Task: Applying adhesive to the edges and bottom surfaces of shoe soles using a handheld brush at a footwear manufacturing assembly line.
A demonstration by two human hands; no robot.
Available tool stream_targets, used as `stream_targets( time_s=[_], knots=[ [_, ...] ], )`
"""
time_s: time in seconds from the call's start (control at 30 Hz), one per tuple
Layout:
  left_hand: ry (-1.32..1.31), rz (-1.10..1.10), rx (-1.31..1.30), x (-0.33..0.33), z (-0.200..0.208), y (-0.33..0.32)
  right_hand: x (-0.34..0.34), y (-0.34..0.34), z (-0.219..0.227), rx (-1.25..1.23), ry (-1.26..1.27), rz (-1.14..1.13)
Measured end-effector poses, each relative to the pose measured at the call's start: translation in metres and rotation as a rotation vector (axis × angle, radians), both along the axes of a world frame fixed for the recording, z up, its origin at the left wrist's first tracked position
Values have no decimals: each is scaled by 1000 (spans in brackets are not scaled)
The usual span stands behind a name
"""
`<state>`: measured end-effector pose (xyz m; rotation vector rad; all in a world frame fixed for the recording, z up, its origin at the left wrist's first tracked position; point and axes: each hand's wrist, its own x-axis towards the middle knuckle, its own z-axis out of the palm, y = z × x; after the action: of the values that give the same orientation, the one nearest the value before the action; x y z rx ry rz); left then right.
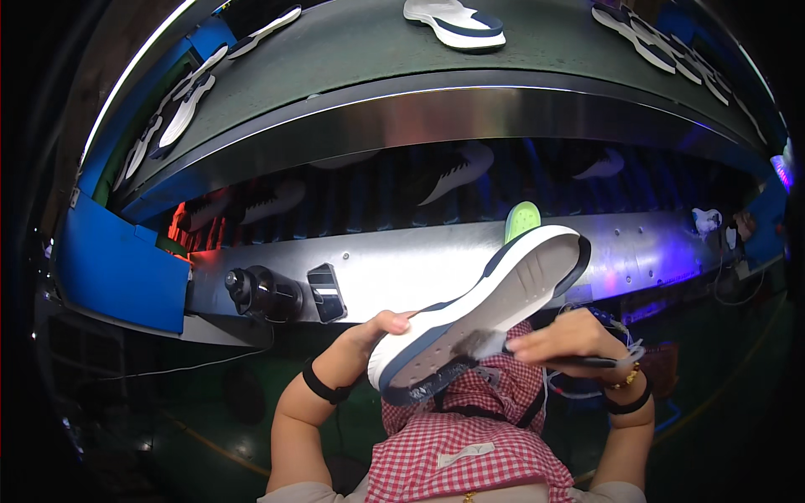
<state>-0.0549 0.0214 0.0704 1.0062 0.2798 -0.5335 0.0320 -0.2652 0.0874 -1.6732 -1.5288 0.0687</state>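
My right hand (579, 335) is closed around a brush (493, 345), its dark bristles against the inner face of the shoe sole (503, 293). My left hand (377, 331) is clamped on that white-and-navy sole near its lower end, holding it tilted in front of me, above my lap. A white label (466, 455) with a dark mark sits on my checked apron (402, 474). Beyond, the metal ledge (377, 285) bears small lettering toward its right end, too tiny to read; a phone (326, 293) and bottle (272, 295) are at its left.
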Motion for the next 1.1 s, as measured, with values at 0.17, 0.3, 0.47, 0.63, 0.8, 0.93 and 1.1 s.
stream_targets(
  time_s=[0.17, 0.3, 0.47, 0.63, 0.8, 0.93, 1.1],
  knots=[
    [-142, -189, -150, 9, -31, 15, -3, -4, 7, -294, -4, 71],
    [79, 83, -124, -4, -17, 10, 6, -4, -12, 56, 48, -46],
    [-64, 226, -128, -7, -31, 19, 5, -8, -6, -247, 62, 75],
    [8, 240, -299, -1, -45, 32, 24, -6, -33, 230, 213, -178],
    [-164, 177, -315, 4, -38, 43, 7, -3, -23, 44, 150, -43],
    [-353, 257, -616, 39, -55, 34, -15, -5, 4, 205, 173, -75],
    [-453, 218, -555, 95, -83, -29, 5, 27, -49, 206, 419, -400]
  ],
)
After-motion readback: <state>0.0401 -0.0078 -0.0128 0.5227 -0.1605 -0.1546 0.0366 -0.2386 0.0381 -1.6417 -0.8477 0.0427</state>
